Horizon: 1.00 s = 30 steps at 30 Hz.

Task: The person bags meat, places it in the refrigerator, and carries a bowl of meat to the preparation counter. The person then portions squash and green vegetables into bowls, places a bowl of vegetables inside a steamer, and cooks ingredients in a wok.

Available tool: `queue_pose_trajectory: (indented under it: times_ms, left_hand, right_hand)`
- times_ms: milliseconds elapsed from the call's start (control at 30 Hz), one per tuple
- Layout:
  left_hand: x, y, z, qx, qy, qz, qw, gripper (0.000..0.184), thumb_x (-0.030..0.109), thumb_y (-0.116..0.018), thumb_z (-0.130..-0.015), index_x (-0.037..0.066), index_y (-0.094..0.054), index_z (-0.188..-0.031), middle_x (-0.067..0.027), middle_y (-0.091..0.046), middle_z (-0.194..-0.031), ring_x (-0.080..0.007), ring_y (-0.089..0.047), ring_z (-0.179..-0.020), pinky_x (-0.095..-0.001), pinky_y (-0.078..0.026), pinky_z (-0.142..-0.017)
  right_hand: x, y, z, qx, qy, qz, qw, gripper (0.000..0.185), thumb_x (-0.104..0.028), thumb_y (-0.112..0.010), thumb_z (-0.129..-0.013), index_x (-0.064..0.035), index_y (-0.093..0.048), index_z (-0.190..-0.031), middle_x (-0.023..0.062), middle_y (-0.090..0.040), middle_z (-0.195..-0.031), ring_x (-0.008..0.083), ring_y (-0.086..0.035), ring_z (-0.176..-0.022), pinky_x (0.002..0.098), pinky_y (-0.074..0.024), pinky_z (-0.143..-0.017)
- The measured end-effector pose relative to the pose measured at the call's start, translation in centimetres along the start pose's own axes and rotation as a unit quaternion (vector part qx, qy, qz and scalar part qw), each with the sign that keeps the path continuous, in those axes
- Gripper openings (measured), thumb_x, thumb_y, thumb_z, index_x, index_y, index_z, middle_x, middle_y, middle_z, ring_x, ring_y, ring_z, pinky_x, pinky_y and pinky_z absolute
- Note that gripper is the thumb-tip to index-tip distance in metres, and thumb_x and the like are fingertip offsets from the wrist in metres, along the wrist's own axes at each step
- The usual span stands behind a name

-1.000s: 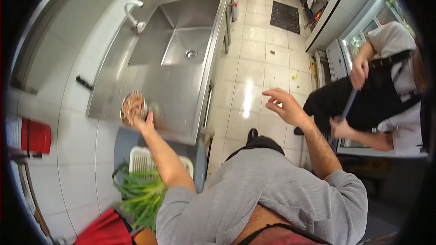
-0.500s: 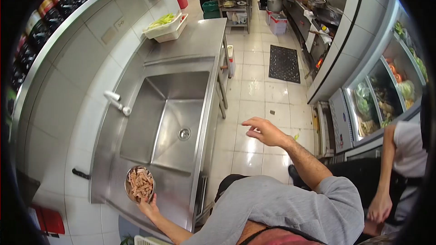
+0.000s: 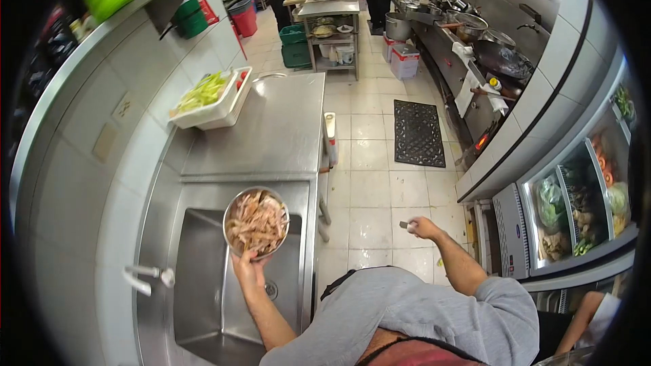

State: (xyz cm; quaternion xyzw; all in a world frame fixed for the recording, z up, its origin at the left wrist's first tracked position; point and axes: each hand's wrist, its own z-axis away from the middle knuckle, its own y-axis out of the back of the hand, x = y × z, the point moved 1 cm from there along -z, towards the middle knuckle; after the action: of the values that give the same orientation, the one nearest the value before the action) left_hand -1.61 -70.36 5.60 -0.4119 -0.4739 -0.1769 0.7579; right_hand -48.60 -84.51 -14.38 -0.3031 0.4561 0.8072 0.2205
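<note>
My left hand [image 3: 249,272] grips the near rim of a round metal bowl [image 3: 228,242] from below. Strips of pale pinkish-brown meat [image 3: 258,222] fill the bowl. It is held over the far end of a steel sink [image 3: 203,285], tilted a little towards me. My right hand [image 3: 426,229] hangs out over the tiled floor, fingers bent with a small gap between thumb and fingers. Nothing shows clearly in it; a small dark piece [image 3: 403,225] beside the fingertips appears to lie on the floor.
A white tap [image 3: 146,278] stands left of the sink. Ahead, a steel counter [image 3: 271,129] carries a white tub [image 3: 220,110] of cut green vegetables. A black mat [image 3: 418,132] lies in the aisle. A glass-fronted fridge [image 3: 512,230], stoves and another person's arm [image 3: 576,325] are on the right.
My left hand has lifted the bowl from the near counter end forward to over the sink. My view has moved forward along the counter. My right hand has dropped lower and nearer my side.
</note>
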Motion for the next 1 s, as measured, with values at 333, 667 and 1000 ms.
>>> queue_pose_trajectory:
  times_ms: [333, 667, 1000]
  left_hand:
    - [-6.8, -24.6, -22.2, -0.155, 0.044, 0.007, 0.987, 0.070, -0.004, -0.043, -0.065, 0.005, -0.024, -0.132, -0.0209, -0.043, -0.124, -0.0373, -0.053, -0.104, -0.0510, -0.055, -0.073]
    - [-11.4, -40.6, -39.8, -0.051, 0.019, 0.015, 0.998, 0.066, -0.004, -0.044, -0.066, 0.007, -0.031, -0.130, -0.0193, -0.050, -0.116, -0.0346, -0.060, -0.090, -0.0415, -0.059, -0.060]
    - [-13.0, -53.3, -64.6, -0.030, -0.036, 0.041, 0.998, 0.066, -0.006, -0.043, -0.066, 0.004, -0.030, -0.130, -0.0209, -0.050, -0.115, -0.0341, -0.062, -0.084, -0.0388, -0.060, -0.057]
  right_hand:
    - [21.0, 8.9, -3.5, 0.066, -0.403, -0.158, 0.899, 0.022, -0.013, -0.064, -0.076, 0.0030, -0.061, -0.091, 0.0133, -0.060, -0.064, 0.0192, -0.057, -0.046, 0.0327, -0.0431, -0.037]
    - [12.1, 31.8, -38.7, 0.138, -0.234, -0.143, 0.952, 0.033, -0.013, -0.065, -0.072, 0.0008, -0.061, -0.102, 0.0101, -0.063, -0.073, 0.0150, -0.057, -0.052, 0.0309, -0.0456, -0.045]
    - [3.8, 39.5, -65.3, 0.071, -0.127, -0.118, 0.982, 0.031, -0.012, -0.065, -0.074, 0.0031, -0.061, -0.101, 0.0138, -0.066, -0.086, 0.0212, -0.062, -0.074, 0.0321, -0.0497, -0.066]
